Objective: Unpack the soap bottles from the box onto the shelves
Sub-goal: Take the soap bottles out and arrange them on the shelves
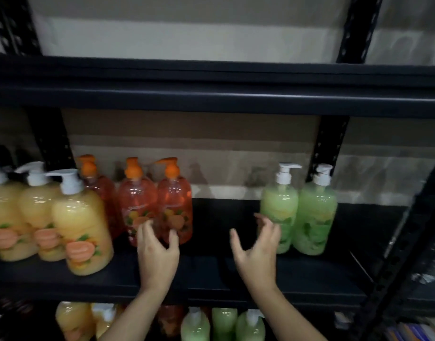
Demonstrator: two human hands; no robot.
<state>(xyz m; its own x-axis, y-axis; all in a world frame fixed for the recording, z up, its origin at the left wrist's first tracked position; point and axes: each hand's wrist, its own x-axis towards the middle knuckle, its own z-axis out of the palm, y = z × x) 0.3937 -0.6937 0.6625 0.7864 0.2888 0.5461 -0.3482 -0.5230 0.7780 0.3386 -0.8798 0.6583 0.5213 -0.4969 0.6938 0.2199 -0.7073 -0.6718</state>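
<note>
Yellow plastic soap bottles with white pump tops [82, 232] stand in a group of three at the left edge of the frame. They are upright on the black metal shelf board [211, 274], the rightmost one nearest the front edge. Just to their right, and set further back, are the clear orange soap bottles with orange pumps [174, 200]. Two of these stand side by side and touching, with at least one more behind them on the left. The person's left hand [158, 257] reaches up from the bottom of the frame right in front of that pair, fingers spread and gently bent, thumb out to the right, holding nothing. Its fingertips overlap the bottles' lower labels, but I cannot tell whether they touch. A bare stretch of shelf separates it from the right hand [257, 254], likewise spread wide and empty, thumb out to the left. Its blurred fingertips lie at the lower side of the nearer of two pale green soap bottles with white pumps [314, 217], which stand upright and touching, right of centre. A black perforated steel post [329, 148] rises behind them, with brown cardboard boxes [211, 134] along the back. Along the bottom of the frame, on the tier below, more soap bottles in yellow, orange and green [224, 323] show their tops.
</note>
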